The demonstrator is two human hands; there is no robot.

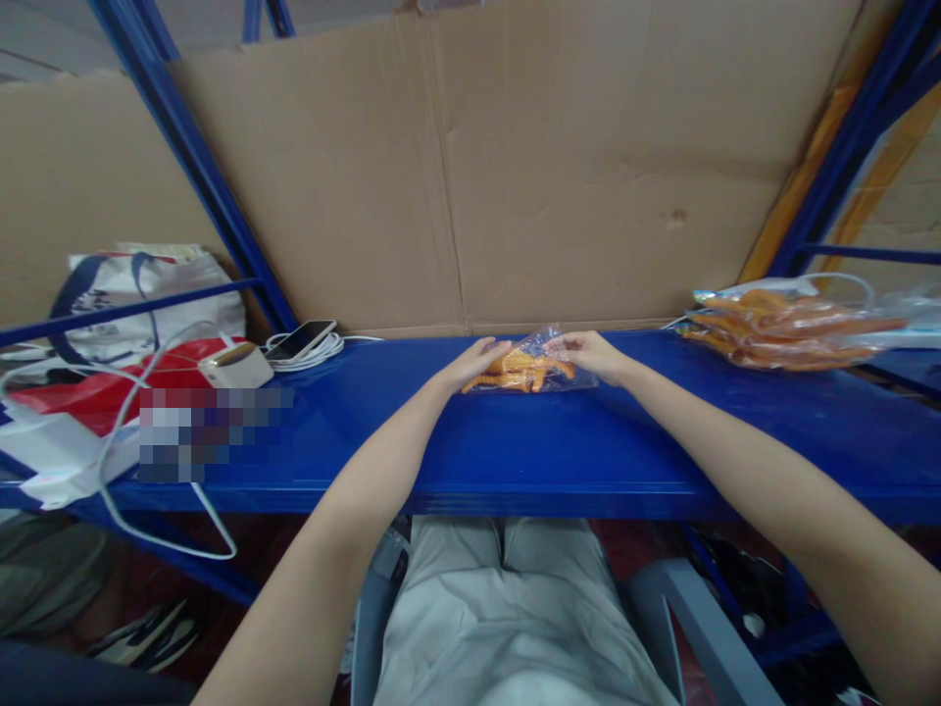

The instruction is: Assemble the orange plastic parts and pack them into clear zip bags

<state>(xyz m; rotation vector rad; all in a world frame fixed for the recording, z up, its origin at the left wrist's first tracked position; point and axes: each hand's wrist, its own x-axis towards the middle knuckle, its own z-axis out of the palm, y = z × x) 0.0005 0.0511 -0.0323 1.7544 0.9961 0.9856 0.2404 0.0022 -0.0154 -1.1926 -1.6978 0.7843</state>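
Note:
A clear plastic bag (pixel 584 380) lies on the blue shelf top (pixel 507 451) in front of me. Inside it is an orange toy animal figure (pixel 519 371) with dark stripes, lying on its side. My left hand (pixel 476 363) grips the bag's left end, by the toy's tail; some of its fingers are hidden. At the upper right, my right hand (pixel 592 353) pinches the bag's plastic between thumb and fingers.
More bagged orange figures (pixel 786 328) are piled at the right. At left are a phone (pixel 300 340) on a coiled white cable, a white charger (pixel 235 366), red bag, tote bag (pixel 158 304) and power strip. Cardboard (pixel 559 176) stands behind, between blue posts.

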